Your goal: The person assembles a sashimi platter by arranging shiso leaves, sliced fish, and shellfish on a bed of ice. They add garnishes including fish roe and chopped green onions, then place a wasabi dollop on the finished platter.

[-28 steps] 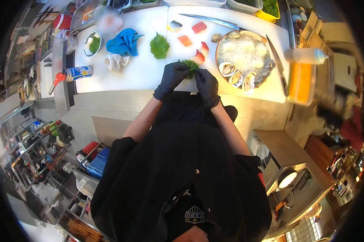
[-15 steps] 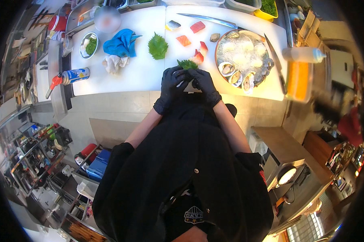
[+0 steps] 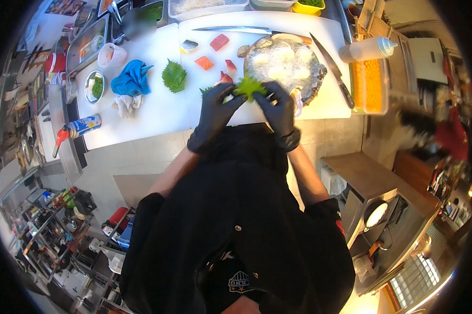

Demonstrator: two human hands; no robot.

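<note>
In black gloves, my left hand (image 3: 215,111) and my right hand (image 3: 279,111) pinch a bright green shiso leaf (image 3: 250,88) between them at the near side of the cutting board. Another green leaf (image 3: 206,91) peeks out behind my left hand. A separate shiso leaf (image 3: 174,76) lies flat farther left. Beyond my hands are an orange fish piece (image 3: 204,63), a red fish piece (image 3: 219,42), a silver-skinned piece (image 3: 189,46) and red-and-white clam pieces (image 3: 230,66). My right hand covers part of the round platter of ice (image 3: 280,60) and most of its oysters.
Two long knives lie by the platter: one with a silver blade (image 3: 230,29), one dark-handled (image 3: 334,73). A squeeze bottle (image 3: 367,49) and orange-filled tub (image 3: 370,86) stand right. Left are a blue cloth (image 3: 131,77), a bowl of greens (image 3: 94,87) and a torch canister (image 3: 84,126).
Both hands have lifted and spread apart slightly, with the leaf now stretched out flat between them. My right hand has shifted over the oysters' edge. The view has swung, moving the board leftward.
</note>
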